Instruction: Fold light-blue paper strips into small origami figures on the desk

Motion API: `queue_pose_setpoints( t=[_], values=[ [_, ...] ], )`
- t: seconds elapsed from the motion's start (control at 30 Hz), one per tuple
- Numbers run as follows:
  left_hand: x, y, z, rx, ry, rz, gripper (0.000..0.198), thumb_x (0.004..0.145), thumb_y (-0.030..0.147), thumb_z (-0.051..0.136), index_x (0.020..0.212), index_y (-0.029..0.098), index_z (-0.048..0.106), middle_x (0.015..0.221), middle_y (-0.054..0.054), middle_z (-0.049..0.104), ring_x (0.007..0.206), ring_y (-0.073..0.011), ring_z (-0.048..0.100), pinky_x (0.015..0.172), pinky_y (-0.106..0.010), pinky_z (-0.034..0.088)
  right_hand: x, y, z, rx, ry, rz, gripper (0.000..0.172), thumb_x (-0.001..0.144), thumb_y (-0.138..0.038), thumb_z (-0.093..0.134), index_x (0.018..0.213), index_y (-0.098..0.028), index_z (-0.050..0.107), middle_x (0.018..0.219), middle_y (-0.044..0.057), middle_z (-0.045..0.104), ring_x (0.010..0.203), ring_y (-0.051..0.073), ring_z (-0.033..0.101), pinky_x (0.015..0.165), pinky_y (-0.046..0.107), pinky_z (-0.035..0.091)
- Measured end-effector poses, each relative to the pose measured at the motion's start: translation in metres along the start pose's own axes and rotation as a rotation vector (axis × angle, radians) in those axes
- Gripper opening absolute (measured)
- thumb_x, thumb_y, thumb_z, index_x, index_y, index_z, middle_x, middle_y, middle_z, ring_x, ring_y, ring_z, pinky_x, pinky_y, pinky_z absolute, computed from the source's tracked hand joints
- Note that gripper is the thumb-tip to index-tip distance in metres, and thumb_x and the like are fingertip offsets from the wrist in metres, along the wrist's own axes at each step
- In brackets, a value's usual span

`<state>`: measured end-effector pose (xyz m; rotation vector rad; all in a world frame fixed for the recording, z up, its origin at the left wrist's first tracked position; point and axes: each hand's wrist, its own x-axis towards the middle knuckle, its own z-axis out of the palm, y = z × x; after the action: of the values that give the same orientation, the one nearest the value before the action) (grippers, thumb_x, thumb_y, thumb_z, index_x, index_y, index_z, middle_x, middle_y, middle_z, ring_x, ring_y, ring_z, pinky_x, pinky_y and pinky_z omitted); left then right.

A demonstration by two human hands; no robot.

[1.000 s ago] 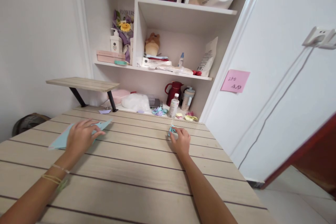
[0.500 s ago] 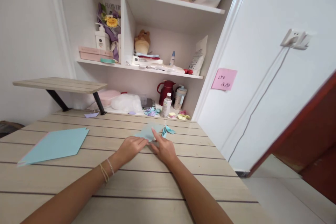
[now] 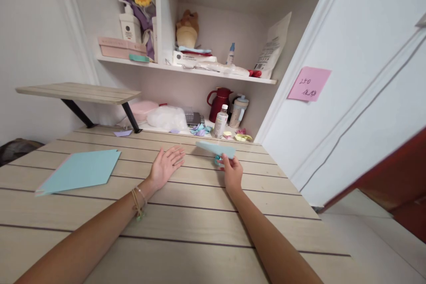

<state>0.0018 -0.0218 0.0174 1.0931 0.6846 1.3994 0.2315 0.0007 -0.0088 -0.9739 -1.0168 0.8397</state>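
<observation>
A light blue sheet of paper (image 3: 215, 147) is pinched at its right end between the thumb and fingers of my right hand (image 3: 233, 172), lifted a little above the tabletop. My left hand (image 3: 166, 166) is apart from it, palm turned up and fingers stretched out, holding nothing. Behind the right fingertips a small folded turquoise paper piece (image 3: 218, 160) lies on the table, partly hidden. Over on the left rests a stack of light blue paper (image 3: 80, 171) with a pink edge showing.
The slatted wooden table (image 3: 186, 226) meets a white shelf unit. Along its back stand a clear bottle (image 3: 220, 122), a red jug (image 3: 219, 103) and a tumbler (image 3: 238, 111), with folded papers (image 3: 200, 130) nearby. A small raised stand (image 3: 78, 92) occupies the back left.
My left hand has let go of the paper, moved away and turned palm up. My right hand has lifted the sheet off the table. The camera view has tilted down.
</observation>
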Motion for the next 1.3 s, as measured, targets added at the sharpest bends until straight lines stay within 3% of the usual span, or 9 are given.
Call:
queue_pose_setpoints(
  t=[0.1,0.2,0.3,0.4,0.57,0.73,0.97,1.17,1.3],
  values=[
    [-0.003,-0.003,-0.001,0.202,-0.071,-0.027,0.047,0.078,0.034,0.052,0.122,0.019,0.046,0.099,-0.011,0.063,0.084,-0.0204,0.062,0.077,-0.038,0.048,-0.002,-0.002,0.002,0.075,-0.084,0.036,0.042,0.069,-0.049,0.059,0.092,-0.013,0.057,0.080,0.008,0.066,0.070,0.020,0.063,0.049,0.027,0.050],
    [-0.006,-0.006,0.002,0.321,-0.179,-0.011,0.067,0.068,0.023,0.066,0.128,0.024,0.037,0.093,-0.006,0.064,0.075,-0.0161,0.063,0.073,-0.033,0.049,-0.006,-0.004,0.006,0.023,-0.262,0.044,0.040,0.067,-0.048,0.061,0.086,-0.014,0.059,0.072,0.006,0.066,0.069,0.021,0.064,0.049,0.027,0.050],
    [-0.006,-0.009,0.005,0.437,-0.147,0.037,0.048,0.060,0.024,0.072,0.106,0.018,0.059,0.094,-0.007,0.065,0.079,-0.0193,0.063,0.072,-0.032,0.050,-0.009,-0.006,0.007,-0.035,-0.393,0.040,0.034,0.064,-0.046,0.065,0.080,-0.016,0.060,0.069,0.004,0.066,0.070,0.021,0.063,0.052,0.027,0.050],
    [-0.004,-0.011,0.004,0.512,-0.071,0.079,0.020,0.064,0.031,0.068,0.075,0.014,0.069,0.086,-0.007,0.068,0.082,-0.0230,0.062,0.075,-0.034,0.050,-0.010,-0.008,0.009,-0.064,-0.394,0.052,0.032,0.061,-0.043,0.068,0.076,-0.016,0.061,0.069,0.003,0.066,0.068,0.020,0.062,0.054,0.029,0.051],
    [-0.009,-0.008,0.010,0.474,0.009,0.095,0.035,0.064,0.032,0.068,0.093,0.014,0.063,0.081,-0.006,0.069,0.074,-0.0219,0.064,0.067,-0.033,0.051,-0.016,-0.009,0.016,0.063,-0.297,0.106,0.032,0.061,-0.037,0.070,0.081,-0.015,0.058,0.068,0.002,0.066,0.065,0.017,0.061,0.062,0.031,0.052],
    [-0.014,-0.002,0.013,0.354,-0.126,-0.052,0.068,0.064,0.031,0.069,0.123,0.018,0.038,0.073,-0.004,0.067,0.062,-0.0174,0.064,0.052,-0.026,0.049,-0.019,-0.012,0.019,0.213,-0.253,0.154,0.058,0.062,-0.030,0.071,0.111,-0.021,0.042,0.068,-0.001,0.066,0.060,0.016,0.062,0.060,0.030,0.052],
    [-0.006,-0.010,0.009,0.475,-0.183,-0.246,0.033,0.064,0.040,0.067,0.078,0.011,0.063,0.063,-0.006,0.066,0.052,-0.0144,0.061,0.048,-0.025,0.048,-0.023,-0.017,0.018,0.160,-0.522,0.163,0.083,0.060,-0.029,0.072,0.128,-0.021,0.025,0.078,0.002,0.068,0.069,0.019,0.064,0.067,0.036,0.052],
    [-0.001,-0.020,0.009,0.587,-0.126,-0.260,0.031,0.061,0.042,0.067,0.064,0.012,0.061,0.058,-0.001,0.065,0.052,-0.0137,0.060,0.049,-0.024,0.049,-0.026,-0.020,0.018,-0.220,-0.464,-0.156,0.067,0.072,-0.035,0.063,0.129,-0.027,0.030,0.119,0.010,0.053,0.095,0.022,0.058,0.076,0.039,0.049],
    [-0.002,-0.020,0.010,0.668,-0.134,-0.304,0.036,0.060,0.047,0.065,0.060,0.012,0.062,0.056,-0.002,0.064,0.056,-0.0178,0.063,0.052,-0.026,0.049,-0.025,-0.024,0.011,-0.597,-0.766,-0.446,0.047,0.073,-0.040,0.061,0.117,-0.026,0.051,0.130,0.007,0.044,0.122,0.026,0.036,0.099,0.045,0.031]
  ],
)
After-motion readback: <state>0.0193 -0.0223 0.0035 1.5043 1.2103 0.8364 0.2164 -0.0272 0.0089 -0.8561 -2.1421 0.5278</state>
